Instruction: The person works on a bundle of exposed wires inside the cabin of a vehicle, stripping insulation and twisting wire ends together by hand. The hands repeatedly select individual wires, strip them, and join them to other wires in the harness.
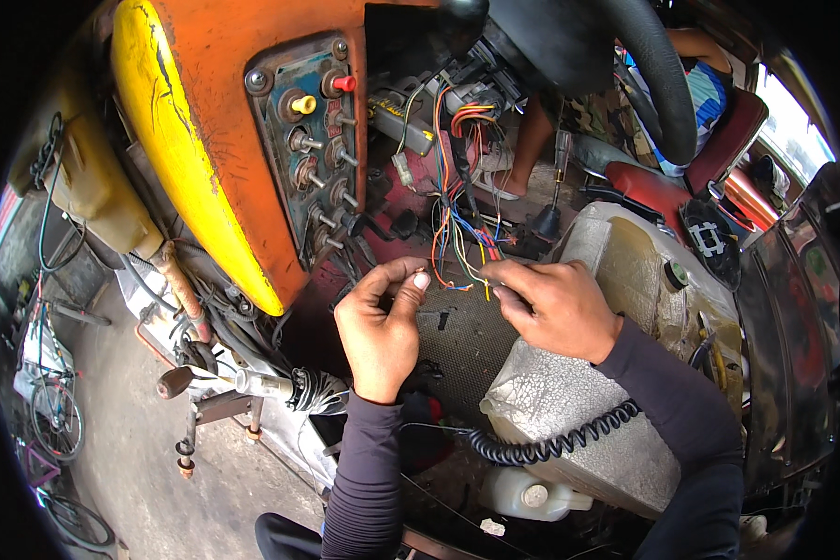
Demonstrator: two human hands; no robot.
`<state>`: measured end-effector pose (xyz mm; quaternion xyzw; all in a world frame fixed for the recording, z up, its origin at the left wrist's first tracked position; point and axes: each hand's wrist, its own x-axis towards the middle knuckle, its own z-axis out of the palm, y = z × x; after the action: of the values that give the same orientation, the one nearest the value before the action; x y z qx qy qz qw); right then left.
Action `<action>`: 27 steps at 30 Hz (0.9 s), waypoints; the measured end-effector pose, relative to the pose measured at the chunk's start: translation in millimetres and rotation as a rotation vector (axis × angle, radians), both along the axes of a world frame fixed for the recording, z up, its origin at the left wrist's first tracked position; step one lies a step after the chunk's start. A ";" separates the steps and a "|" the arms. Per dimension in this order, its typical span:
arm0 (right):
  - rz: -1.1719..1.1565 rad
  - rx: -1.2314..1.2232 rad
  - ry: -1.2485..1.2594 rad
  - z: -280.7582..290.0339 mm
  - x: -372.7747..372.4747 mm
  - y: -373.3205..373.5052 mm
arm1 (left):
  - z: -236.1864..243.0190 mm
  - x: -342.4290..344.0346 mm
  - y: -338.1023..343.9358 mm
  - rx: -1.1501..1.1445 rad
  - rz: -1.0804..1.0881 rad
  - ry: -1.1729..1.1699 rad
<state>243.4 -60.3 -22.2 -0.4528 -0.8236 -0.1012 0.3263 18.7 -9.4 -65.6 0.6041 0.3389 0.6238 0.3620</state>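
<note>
Below the black, round steering wheel point(670, 103), a bundle of multicoloured, plastic-coated wires point(453, 210) hangs above the dark, textured floor point(476, 341), between the orange metal switch panel point(219, 131) on the left and the large, cracked, silvery-grey box cover point(579, 392) on the right. Loose ends reach the near side of the bundle. The right hand point(560, 308) is at these ends, fingers bent close to a yellow wire; whether they are clamped on it cannot be told. The left hand point(383, 327) is just left of the ends, thumb and forefinger together; anything between them is too small to confirm. Step in hand, as judged: sorting or preparing individual wire ends. The next move appears to call for isolating one end and steadying it with both hands.
</note>
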 end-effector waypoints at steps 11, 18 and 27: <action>-0.035 -0.039 -0.014 1.3 0.4 -1.9 | -0.4 0.8 1.0 0.017 0.005 -0.006; -0.025 -0.042 -0.009 0.8 -0.7 -1.1 | -1.3 2.6 1.6 0.019 0.005 -0.057; -0.051 -0.056 -0.021 2.4 -1.9 -2.5 | -0.4 0.9 -0.3 0.009 -0.017 0.002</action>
<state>241.5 -62.9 -19.7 -0.4817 -0.8175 -0.0910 0.3023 19.5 -9.7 -65.9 0.6091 0.3312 0.6217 0.3644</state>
